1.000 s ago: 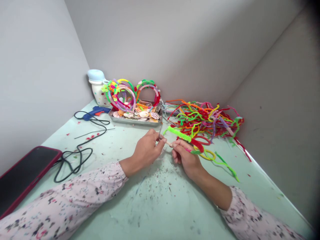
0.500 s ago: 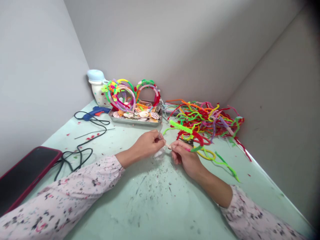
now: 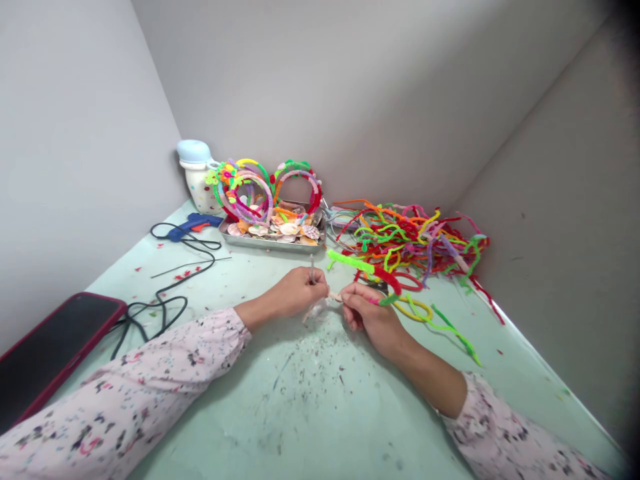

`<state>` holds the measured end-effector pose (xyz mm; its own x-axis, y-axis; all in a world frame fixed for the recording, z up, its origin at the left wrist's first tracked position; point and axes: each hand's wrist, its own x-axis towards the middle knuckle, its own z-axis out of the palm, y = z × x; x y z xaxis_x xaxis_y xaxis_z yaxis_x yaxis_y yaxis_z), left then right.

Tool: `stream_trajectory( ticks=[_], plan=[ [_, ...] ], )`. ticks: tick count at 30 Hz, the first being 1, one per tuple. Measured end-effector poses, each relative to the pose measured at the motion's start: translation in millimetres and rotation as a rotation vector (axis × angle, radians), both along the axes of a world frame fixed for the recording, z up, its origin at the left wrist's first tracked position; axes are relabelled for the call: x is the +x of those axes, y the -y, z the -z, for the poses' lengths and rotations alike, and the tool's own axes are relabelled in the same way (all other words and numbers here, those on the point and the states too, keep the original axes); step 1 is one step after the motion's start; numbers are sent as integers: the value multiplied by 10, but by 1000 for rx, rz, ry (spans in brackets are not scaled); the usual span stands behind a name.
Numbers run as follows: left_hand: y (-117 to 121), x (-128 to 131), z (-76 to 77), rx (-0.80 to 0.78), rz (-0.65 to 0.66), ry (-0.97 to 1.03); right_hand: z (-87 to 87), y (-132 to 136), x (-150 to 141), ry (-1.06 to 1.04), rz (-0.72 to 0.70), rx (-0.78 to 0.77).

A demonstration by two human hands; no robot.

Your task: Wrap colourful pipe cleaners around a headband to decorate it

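Observation:
My left hand (image 3: 293,292) pinches a thin pale stem (image 3: 311,270) that stands up from its fingertips, with wispy white strands (image 3: 314,311) hanging below. Facing it, my right hand (image 3: 369,312) grips a pale stick end (image 3: 335,295) joined to a twisted pipe cleaner piece in bright green and red (image 3: 361,267). The two hands almost meet, and the exact material of the stem is too small to tell. Floral pink sleeves cover both forearms.
Behind the hands sit a metal tray (image 3: 273,243) of seashells, colourful pipe-cleaner rings (image 3: 247,193) and a white jar with a blue lid (image 3: 196,170). A tangled pipe-cleaner heap (image 3: 410,240) lies right. A blue glue gun (image 3: 193,228), black cord (image 3: 165,310) and phone (image 3: 55,357) lie left.
The white strands now hang lower beneath my left hand, and the thin stem stands more upright. My left hand has shifted slightly left, and the green pipe cleaner has tilted down to the left.

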<state>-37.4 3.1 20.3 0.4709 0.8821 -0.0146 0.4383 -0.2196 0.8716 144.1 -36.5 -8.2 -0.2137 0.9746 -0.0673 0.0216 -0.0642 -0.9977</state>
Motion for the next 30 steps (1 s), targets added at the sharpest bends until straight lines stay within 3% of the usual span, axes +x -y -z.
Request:
stream_trajectory(
  ticks=[10, 30],
  plan=[
    [-71, -18, 102, -64, 23, 31, -28, 16, -14, 53, 14, 2],
    [-40, -35, 27, -84, 138, -32, -50, -5, 12, 111, -38, -36]
  ],
)
